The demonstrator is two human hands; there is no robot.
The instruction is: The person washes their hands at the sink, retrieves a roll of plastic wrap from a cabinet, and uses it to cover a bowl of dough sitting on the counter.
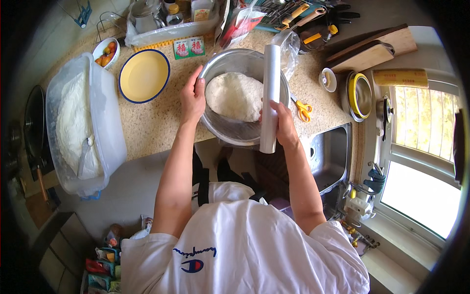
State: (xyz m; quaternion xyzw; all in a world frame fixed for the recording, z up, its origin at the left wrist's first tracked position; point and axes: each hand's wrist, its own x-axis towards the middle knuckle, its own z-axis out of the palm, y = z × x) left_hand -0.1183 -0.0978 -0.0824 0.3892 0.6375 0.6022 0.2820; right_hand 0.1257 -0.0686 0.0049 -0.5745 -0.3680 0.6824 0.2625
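A large round metal bowl [235, 136] stands at the counter's front edge with a pale lump of dough [235, 96] inside. My left hand [194, 96] grips the bowl's left rim, thumb on top. A roll of clear plastic film [270, 92] lies across the bowl's right side, and my right hand [283, 123] is closed around its near half. Film seems to cover part of the bowl; how much I cannot tell. Right of the bowl lie scissors with orange handles [304, 111]. To its left is a yellow enamel basin with a blue rim [144, 76].
A plastic tub of flour [104, 121] with a scoop stands left. Behind are a bowl of small tomatoes [106, 53], packets [189, 47] and a crumpled plastic bag [290, 51]. Cutting boards [363, 57] and nested basins [361, 96] stand right, near the sink [332, 158].
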